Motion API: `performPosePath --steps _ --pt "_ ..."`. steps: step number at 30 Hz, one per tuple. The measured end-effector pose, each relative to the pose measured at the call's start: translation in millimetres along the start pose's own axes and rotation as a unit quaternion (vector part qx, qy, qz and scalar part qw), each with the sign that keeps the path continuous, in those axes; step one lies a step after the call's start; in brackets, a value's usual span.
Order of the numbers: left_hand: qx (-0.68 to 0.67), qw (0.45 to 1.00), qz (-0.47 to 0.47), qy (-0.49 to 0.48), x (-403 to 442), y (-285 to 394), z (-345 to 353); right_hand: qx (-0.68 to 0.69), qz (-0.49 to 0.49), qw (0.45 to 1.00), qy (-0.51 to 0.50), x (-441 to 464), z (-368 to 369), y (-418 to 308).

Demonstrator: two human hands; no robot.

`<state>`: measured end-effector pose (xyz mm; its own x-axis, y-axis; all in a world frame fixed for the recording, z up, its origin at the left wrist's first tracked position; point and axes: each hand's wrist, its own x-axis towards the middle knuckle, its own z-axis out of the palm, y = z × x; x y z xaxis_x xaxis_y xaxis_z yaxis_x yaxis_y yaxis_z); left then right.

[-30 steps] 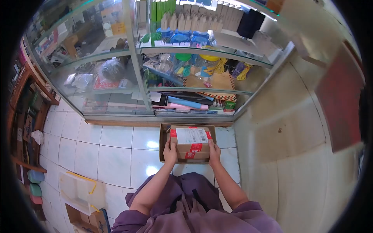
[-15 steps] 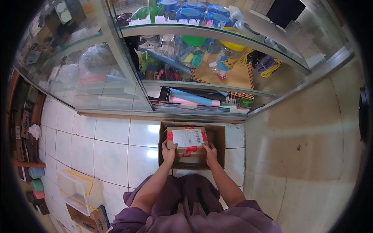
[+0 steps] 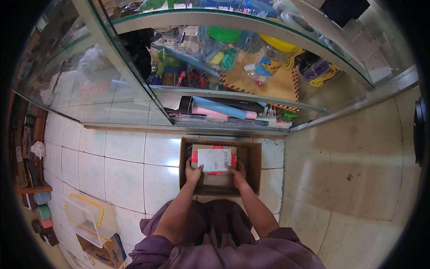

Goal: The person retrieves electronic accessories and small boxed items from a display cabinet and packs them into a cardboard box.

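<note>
So, your left hand (image 3: 194, 173) and right hand (image 3: 239, 175) are grasping the parcel (image 3: 214, 159) at opposite ends, neither sitting nearer. It's lying between them and slightly ahead, within the outline of the carton (image 3: 255, 168), long axis running hand to hand, label (image 3: 210, 161) facing up; whether it's touching bottom isn't showing.

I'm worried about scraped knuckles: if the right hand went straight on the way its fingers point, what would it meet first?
Past the boxy, red-taped brown cardboard parcel it holds, the right hand would probably meet the far wall of the open brown cardboard box, though the hand's depth is unclear.
</note>
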<state>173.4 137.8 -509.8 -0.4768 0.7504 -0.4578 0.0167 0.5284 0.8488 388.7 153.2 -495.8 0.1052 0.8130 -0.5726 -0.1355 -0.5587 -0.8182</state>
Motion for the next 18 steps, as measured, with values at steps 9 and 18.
performPosePath --steps 9,18 --pt "0.033 0.948 -0.292 0.12 -38.2 0.6 36.6 -0.006 0.094 0.99 0.104 -6.1 15.9 0.2" --pt "-0.277 0.923 -0.264 -0.026 -36.1 -34.2 32.7 0.089 0.124 0.988 0.035 2.2 7.6 43.1"
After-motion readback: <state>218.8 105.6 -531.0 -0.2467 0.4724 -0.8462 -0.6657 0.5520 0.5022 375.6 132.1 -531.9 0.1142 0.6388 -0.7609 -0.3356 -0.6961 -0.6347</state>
